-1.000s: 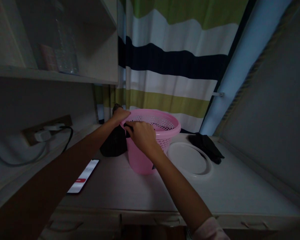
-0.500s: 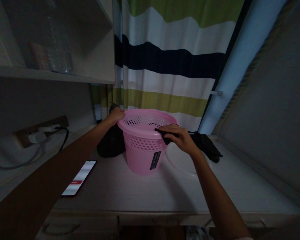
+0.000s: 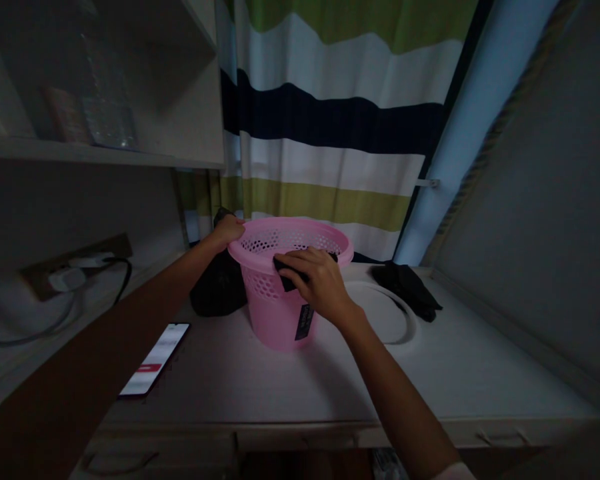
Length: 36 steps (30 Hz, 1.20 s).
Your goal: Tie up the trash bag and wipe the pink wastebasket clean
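A pink plastic wastebasket [image 3: 273, 313] with a perforated upper wall and a dark label stands upright on the desk. At its left rim, my left hand [image 3: 229, 231] is closed, gripping the edge. My right hand [image 3: 320, 277] presses a black cloth [image 3: 290, 270] against the near side of the rim, fingers bent over it. Part of the cloth is hidden under the hand. Right of the basket, a white ring-shaped piece [image 3: 407, 327] lies flat. A folded black bag or cloth [image 3: 405, 288] rests behind it.
A bulky black bag [image 3: 219, 287] sits left of the basket. Nearer me lies a lit phone [image 3: 157, 360]. Plugs with cables [image 3: 67, 279] are in the wall socket. A shelf [image 3: 100, 157] overhangs the left side, and a striped curtain [image 3: 325, 127] hangs behind.
My right hand has slid the black cloth leftward along the near rim. My left hand keeps its grip on the left rim. The view has shifted slightly.
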Each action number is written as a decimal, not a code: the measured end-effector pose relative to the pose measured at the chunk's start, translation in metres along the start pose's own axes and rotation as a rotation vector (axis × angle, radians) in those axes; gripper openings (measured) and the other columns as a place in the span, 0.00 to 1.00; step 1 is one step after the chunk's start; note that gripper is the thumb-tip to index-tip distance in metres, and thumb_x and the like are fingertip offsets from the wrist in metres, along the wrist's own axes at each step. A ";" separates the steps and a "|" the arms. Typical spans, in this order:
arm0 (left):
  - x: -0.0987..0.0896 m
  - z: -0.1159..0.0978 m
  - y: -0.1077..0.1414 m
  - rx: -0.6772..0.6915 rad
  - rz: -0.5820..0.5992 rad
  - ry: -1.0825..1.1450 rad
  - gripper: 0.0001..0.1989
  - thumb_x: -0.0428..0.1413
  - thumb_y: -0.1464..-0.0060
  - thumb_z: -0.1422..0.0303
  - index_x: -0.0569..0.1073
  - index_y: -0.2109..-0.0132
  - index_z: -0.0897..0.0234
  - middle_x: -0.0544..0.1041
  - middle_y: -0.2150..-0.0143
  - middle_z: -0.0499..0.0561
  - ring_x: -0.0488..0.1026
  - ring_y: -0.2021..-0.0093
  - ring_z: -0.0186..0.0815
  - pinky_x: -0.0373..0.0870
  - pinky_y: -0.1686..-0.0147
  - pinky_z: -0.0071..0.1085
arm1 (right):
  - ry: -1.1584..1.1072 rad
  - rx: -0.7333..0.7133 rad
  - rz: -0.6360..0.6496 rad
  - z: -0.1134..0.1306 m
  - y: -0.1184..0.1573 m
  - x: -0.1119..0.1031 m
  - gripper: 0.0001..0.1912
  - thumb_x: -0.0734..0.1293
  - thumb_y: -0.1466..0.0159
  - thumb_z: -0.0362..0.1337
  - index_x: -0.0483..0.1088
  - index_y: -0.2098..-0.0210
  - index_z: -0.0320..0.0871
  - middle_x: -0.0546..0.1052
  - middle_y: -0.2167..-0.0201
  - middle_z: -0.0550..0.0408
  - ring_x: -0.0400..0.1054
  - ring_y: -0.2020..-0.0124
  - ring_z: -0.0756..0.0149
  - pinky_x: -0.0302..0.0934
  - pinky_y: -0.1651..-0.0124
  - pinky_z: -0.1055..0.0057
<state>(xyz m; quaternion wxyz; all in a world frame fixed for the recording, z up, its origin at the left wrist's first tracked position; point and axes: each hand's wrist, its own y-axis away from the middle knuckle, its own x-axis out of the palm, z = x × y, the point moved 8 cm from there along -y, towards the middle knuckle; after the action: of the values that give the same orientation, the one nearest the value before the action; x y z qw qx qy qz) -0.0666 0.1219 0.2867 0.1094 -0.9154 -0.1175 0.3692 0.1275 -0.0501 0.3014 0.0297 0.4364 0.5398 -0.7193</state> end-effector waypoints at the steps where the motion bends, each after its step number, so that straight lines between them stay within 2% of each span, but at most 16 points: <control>1: 0.001 0.000 0.000 -0.001 0.010 0.002 0.21 0.47 0.59 0.79 0.75 0.57 0.71 0.78 0.69 0.56 0.73 0.73 0.34 0.66 0.76 0.25 | 0.006 -0.004 0.004 0.001 0.001 0.001 0.16 0.60 0.37 0.40 0.69 0.52 0.44 0.75 0.57 0.52 0.65 0.58 0.63 0.55 0.56 0.64; 4: 0.002 0.000 0.000 -0.001 0.039 0.006 0.20 0.47 0.59 0.79 0.75 0.58 0.70 0.78 0.68 0.55 0.72 0.74 0.33 0.66 0.77 0.25 | -0.071 -0.026 0.021 -0.009 0.009 -0.006 0.15 0.60 0.37 0.40 0.68 0.51 0.46 0.75 0.56 0.52 0.65 0.56 0.63 0.55 0.54 0.64; 8: 0.001 -0.002 0.000 -0.004 0.047 0.006 0.19 0.48 0.59 0.79 0.76 0.59 0.70 0.78 0.69 0.55 0.72 0.75 0.34 0.67 0.76 0.27 | -0.292 0.014 -0.005 -0.058 0.025 -0.025 0.14 0.59 0.37 0.42 0.70 0.54 0.48 0.75 0.58 0.54 0.66 0.56 0.64 0.56 0.51 0.62; 12: 0.001 -0.004 0.002 -0.009 0.041 0.011 0.20 0.47 0.58 0.79 0.75 0.57 0.70 0.78 0.69 0.55 0.72 0.74 0.33 0.66 0.76 0.25 | -0.437 0.139 -0.073 -0.118 0.028 -0.031 0.18 0.58 0.38 0.49 0.73 0.67 0.44 0.74 0.69 0.52 0.67 0.62 0.64 0.59 0.56 0.63; 15: 0.001 -0.005 0.004 -0.021 0.025 0.003 0.20 0.47 0.58 0.80 0.75 0.57 0.72 0.78 0.69 0.56 0.72 0.73 0.33 0.65 0.76 0.25 | -0.475 0.199 -0.150 -0.140 0.025 -0.027 0.20 0.58 0.40 0.51 0.70 0.74 0.43 0.70 0.75 0.54 0.65 0.65 0.64 0.58 0.59 0.65; 18: 0.001 -0.005 0.005 -0.033 0.014 -0.011 0.21 0.47 0.58 0.80 0.74 0.56 0.73 0.78 0.70 0.56 0.72 0.73 0.33 0.65 0.75 0.24 | -0.447 0.205 -0.243 -0.137 0.027 -0.028 0.19 0.58 0.39 0.50 0.68 0.76 0.43 0.68 0.75 0.55 0.63 0.67 0.65 0.57 0.59 0.66; 21: 0.004 -0.007 0.002 -0.025 0.038 -0.011 0.21 0.47 0.57 0.80 0.74 0.55 0.72 0.78 0.68 0.56 0.72 0.73 0.33 0.65 0.76 0.24 | -0.378 0.191 -0.288 -0.117 0.032 -0.032 0.17 0.57 0.38 0.46 0.67 0.76 0.43 0.67 0.75 0.55 0.62 0.67 0.65 0.56 0.60 0.66; 26: 0.010 -0.010 -0.004 0.004 0.108 -0.008 0.21 0.47 0.58 0.80 0.75 0.57 0.71 0.78 0.68 0.56 0.72 0.73 0.34 0.65 0.76 0.25 | -0.213 0.139 -0.214 -0.073 0.033 -0.037 0.14 0.56 0.37 0.42 0.67 0.74 0.44 0.69 0.75 0.55 0.63 0.67 0.65 0.55 0.59 0.65; 29: 0.013 -0.011 -0.005 0.022 0.146 0.005 0.21 0.47 0.57 0.80 0.75 0.56 0.70 0.78 0.67 0.56 0.73 0.72 0.34 0.67 0.75 0.25 | -0.143 0.120 -0.188 -0.059 0.032 -0.037 0.13 0.56 0.37 0.40 0.67 0.73 0.44 0.70 0.75 0.55 0.63 0.68 0.65 0.54 0.59 0.64; 32: 0.014 -0.012 -0.008 0.039 0.161 -0.005 0.20 0.47 0.57 0.79 0.75 0.56 0.69 0.78 0.66 0.56 0.73 0.72 0.34 0.68 0.73 0.26 | -0.158 0.119 -0.184 -0.066 0.033 -0.037 0.15 0.55 0.36 0.41 0.68 0.74 0.44 0.70 0.77 0.55 0.63 0.70 0.65 0.55 0.60 0.64; 36: 0.014 -0.012 -0.012 0.061 0.167 -0.042 0.19 0.47 0.58 0.79 0.76 0.58 0.69 0.78 0.67 0.55 0.72 0.71 0.34 0.67 0.73 0.26 | -0.298 0.190 -0.237 -0.107 0.036 -0.038 0.19 0.56 0.37 0.45 0.67 0.79 0.44 0.68 0.79 0.55 0.63 0.70 0.65 0.56 0.60 0.65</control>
<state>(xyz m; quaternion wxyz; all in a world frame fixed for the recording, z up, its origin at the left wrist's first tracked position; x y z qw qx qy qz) -0.0497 0.1362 0.2893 0.1036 -0.9103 -0.0318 0.3996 0.2330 0.0042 0.2952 -0.0171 0.2595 0.5067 -0.8220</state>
